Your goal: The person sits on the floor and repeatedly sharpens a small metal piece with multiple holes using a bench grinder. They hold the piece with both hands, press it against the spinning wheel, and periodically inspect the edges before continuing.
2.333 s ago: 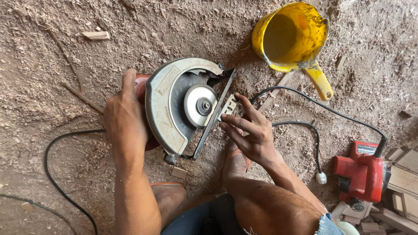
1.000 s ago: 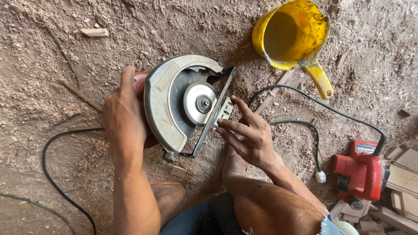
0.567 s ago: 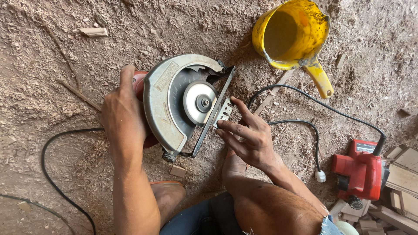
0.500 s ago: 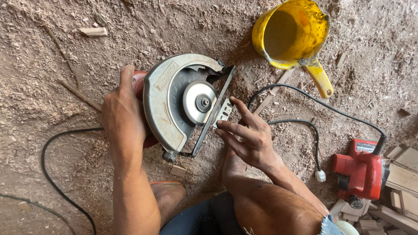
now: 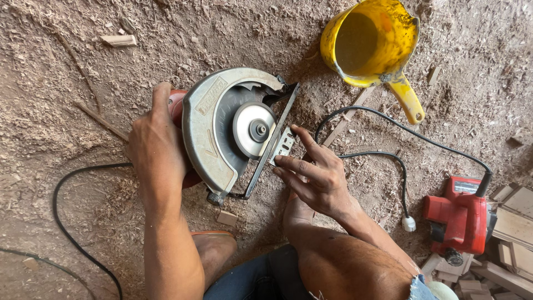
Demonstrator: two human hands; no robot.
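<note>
A circular saw (image 5: 227, 130) lies on its side on the sawdust-covered ground, its grey blade guard and round silver flange facing up. My left hand (image 5: 157, 150) grips the saw's red body from the left. The fingers of my right hand (image 5: 313, 175) are spread and rest on the metal base plate (image 5: 282, 145) at the saw's right edge. My knees and a bare foot show at the bottom of the view.
A dirty yellow plastic jug (image 5: 373, 44) lies at the top right. A red power tool (image 5: 461, 214) with a black cord (image 5: 388, 119) and white plug sits at the right, beside wood offcuts (image 5: 513, 222). Another black cable (image 5: 72, 222) curls at the left. Wood scraps litter the ground.
My right hand's fingers have shifted slightly along the base plate. The saw and my left hand have stayed almost still.
</note>
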